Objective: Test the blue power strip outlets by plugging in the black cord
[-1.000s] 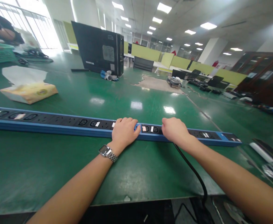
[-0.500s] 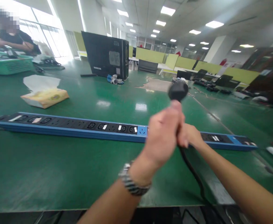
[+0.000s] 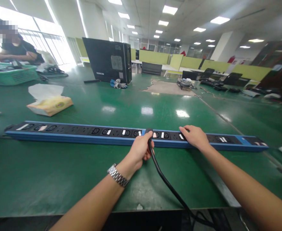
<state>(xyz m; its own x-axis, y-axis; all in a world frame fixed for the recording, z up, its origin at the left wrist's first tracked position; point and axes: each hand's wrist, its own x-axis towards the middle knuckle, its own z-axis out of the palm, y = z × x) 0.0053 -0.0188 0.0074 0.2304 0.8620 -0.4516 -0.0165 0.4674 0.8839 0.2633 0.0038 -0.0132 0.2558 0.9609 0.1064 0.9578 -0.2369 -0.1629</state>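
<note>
A long power strip (image 3: pixel 112 140) with a blue casing and black sockets lies across the green table. My left hand (image 3: pixel 141 147), with a metal watch on its wrist, is closed around a black power plug (image 3: pixel 149 131). The plug sits over the blue socket near the strip's middle; how deep it is in cannot be seen. From it a thick black cable (image 3: pixel 166 181) runs down past the table's front edge. Farther right, my right hand (image 3: pixel 195 137) grips the strip beside a white label, its fingers partly hidden.
On the table (image 3: pixel 59 179) stand a tissue pack (image 3: pixel 50 106), a black computer case (image 3: pixel 107 61) and blue-grey gloves (image 3: pixel 118 84). A person (image 3: pixel 20 48) sits at the far left behind a green basket (image 3: pixel 11 75). A tape-like coil (image 3: pixel 185 84) lies farther back.
My left hand has brought the plug down from above the strip onto its blue socket. My right hand has parted from the left and now holds the strip.
</note>
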